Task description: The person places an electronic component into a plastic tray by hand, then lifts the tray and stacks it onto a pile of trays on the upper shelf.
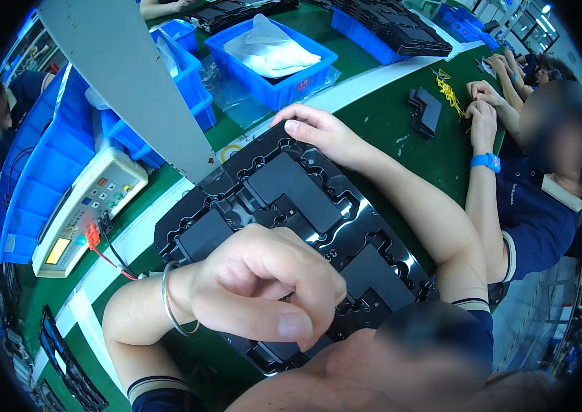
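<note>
A black moulded plastic tray (229, 165) lies slantwise on the green table, with several flat black L-shaped blocks (291, 189) set in its pockets. My left hand (267, 285), with a metal bangle at the wrist, is raised over the tray close to the camera. Its fingers are curled and the thumb presses against them; whatever may be inside is hidden. At the tray's far edge, my right hand (322, 134) grips the rim, thumb on top and fingers over the edge.
A cream test meter (92, 209) with red and black leads stands left, beside a grey post (126, 75). Blue bins (270, 62) and stacked black trays (390, 27) stand farther back. At right a co-worker's hands (483, 106) are near yellow pieces (449, 93) and a black block (427, 112).
</note>
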The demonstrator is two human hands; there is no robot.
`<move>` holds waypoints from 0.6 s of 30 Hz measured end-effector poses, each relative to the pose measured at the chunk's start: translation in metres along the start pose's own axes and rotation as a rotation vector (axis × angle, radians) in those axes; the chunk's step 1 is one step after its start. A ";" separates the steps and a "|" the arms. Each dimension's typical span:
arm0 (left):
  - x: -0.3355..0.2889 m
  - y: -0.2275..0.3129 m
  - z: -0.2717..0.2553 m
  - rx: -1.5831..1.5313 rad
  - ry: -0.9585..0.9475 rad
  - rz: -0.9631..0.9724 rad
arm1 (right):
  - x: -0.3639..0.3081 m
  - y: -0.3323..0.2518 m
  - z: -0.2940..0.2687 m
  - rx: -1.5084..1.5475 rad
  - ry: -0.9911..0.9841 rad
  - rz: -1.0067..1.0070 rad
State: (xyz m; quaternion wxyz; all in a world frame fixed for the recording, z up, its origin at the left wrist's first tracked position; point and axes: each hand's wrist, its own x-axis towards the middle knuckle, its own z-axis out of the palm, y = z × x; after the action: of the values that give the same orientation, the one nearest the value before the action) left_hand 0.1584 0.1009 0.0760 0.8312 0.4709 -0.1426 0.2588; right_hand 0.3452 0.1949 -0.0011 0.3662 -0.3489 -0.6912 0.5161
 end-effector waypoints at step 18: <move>-0.006 -0.006 0.000 0.035 -0.289 -0.065 | 0.000 -0.002 0.000 -0.010 0.006 0.026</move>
State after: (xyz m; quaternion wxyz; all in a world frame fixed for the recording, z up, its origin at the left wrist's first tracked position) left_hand 0.1571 0.0970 0.0690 0.8017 0.5219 -0.2411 0.1633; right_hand 0.3448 0.1941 0.0006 0.3599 -0.3611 -0.6880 0.5164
